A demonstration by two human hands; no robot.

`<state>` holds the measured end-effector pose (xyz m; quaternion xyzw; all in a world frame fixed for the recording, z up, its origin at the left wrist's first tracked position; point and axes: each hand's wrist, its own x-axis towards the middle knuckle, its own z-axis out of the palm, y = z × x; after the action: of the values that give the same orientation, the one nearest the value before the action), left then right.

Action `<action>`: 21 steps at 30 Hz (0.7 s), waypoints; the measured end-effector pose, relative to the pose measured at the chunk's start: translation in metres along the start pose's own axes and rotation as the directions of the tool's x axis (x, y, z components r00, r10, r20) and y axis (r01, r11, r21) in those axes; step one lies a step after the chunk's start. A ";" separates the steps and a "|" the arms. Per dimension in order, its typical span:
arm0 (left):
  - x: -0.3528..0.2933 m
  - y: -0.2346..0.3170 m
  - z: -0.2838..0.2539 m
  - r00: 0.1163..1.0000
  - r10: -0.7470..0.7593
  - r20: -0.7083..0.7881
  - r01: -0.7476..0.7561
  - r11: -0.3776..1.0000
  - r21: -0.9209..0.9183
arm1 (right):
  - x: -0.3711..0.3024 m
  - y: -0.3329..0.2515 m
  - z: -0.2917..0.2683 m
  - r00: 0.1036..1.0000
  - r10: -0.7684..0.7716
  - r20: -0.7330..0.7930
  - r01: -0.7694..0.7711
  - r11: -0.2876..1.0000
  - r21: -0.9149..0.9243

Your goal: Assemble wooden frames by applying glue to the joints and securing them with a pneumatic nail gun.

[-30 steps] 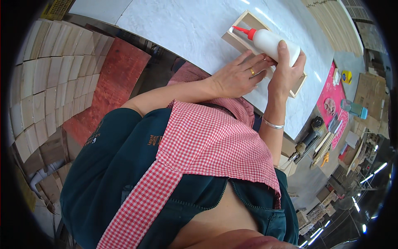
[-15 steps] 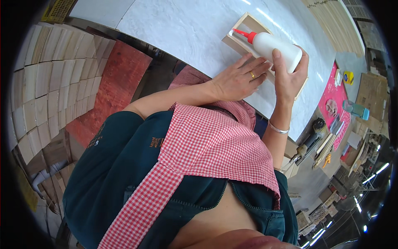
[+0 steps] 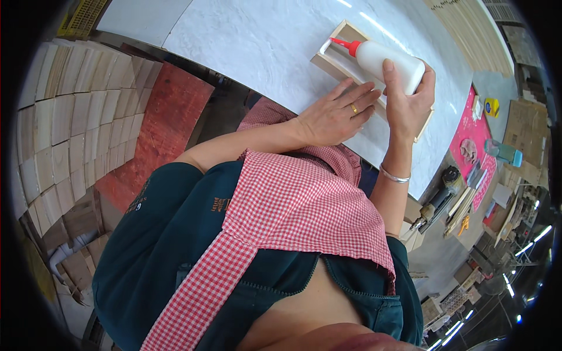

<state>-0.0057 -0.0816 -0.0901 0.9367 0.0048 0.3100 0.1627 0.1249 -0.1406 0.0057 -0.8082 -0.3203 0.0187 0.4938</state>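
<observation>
My right hand (image 3: 407, 104) is wrapped round a white squeeze bottle (image 3: 387, 61) with a red nozzle, tilted so that the tip points left. The tip is just over the left end of a shallow, narrow wooden frame (image 3: 329, 65). A strip of white, glue-like paste (image 3: 325, 47) lies along that end piece. My left hand (image 3: 339, 116) rests with fingers stretched out and apart, its fingertips at the frame's near long side. It holds nothing. The bottle and my right hand hide part of the frame's middle and right.
The frame lies on a pale marbled tabletop (image 3: 252, 47). Thin wooden strips (image 3: 468, 35) are stacked at the far right. Wooden blocks (image 3: 70, 117) are piled at the left beside a red board (image 3: 170, 111). At right, a power tool (image 3: 436, 205) lies near a pink sheet (image 3: 466, 131).
The nozzle tip has shifted slightly along the frame's left end, away from me. A longer white strip now shows there. My left hand stays almost in place.
</observation>
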 end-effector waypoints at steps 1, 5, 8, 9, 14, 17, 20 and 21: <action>0.000 0.000 0.000 1.000 0.001 0.010 -0.001 1.000 -0.004 | 0.002 0.001 0.001 1.000 0.001 -0.012 -0.001 1.000 -0.018; -0.002 0.001 0.002 0.999 -0.004 0.035 0.005 1.000 -0.010 | 0.010 0.004 0.007 0.998 -0.018 -0.061 0.016 0.999 -0.028; -0.003 0.000 0.005 0.999 -0.010 0.051 0.011 1.000 -0.013 | 0.016 0.006 0.011 0.994 -0.034 -0.100 0.032 0.999 -0.023; -0.003 0.000 0.005 0.999 -0.012 0.048 0.012 1.000 -0.014 | 0.018 0.007 0.012 0.994 -0.035 -0.108 0.033 0.999 -0.024; -0.003 0.001 0.007 0.999 -0.013 0.034 0.013 1.000 -0.017 | 0.024 0.010 0.012 0.989 -0.031 -0.143 0.027 0.999 -0.030; -0.002 0.001 0.006 1.000 -0.011 0.020 0.011 1.000 -0.016 | 0.025 0.012 0.008 0.987 -0.005 -0.159 -0.001 0.999 -0.036; -0.002 0.001 0.003 0.999 -0.015 0.033 0.016 1.000 -0.015 | 0.024 0.018 -0.002 0.982 -0.028 -0.184 0.016 0.998 -0.063; -0.002 0.001 0.002 0.999 -0.019 0.039 0.019 1.000 -0.014 | 0.024 0.021 -0.007 0.980 -0.040 -0.195 0.025 0.997 -0.076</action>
<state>-0.0058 -0.0837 -0.0925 0.9413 0.0084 0.2900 0.1723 0.1565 -0.1395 -0.0010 -0.8184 -0.2836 -0.0812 0.4932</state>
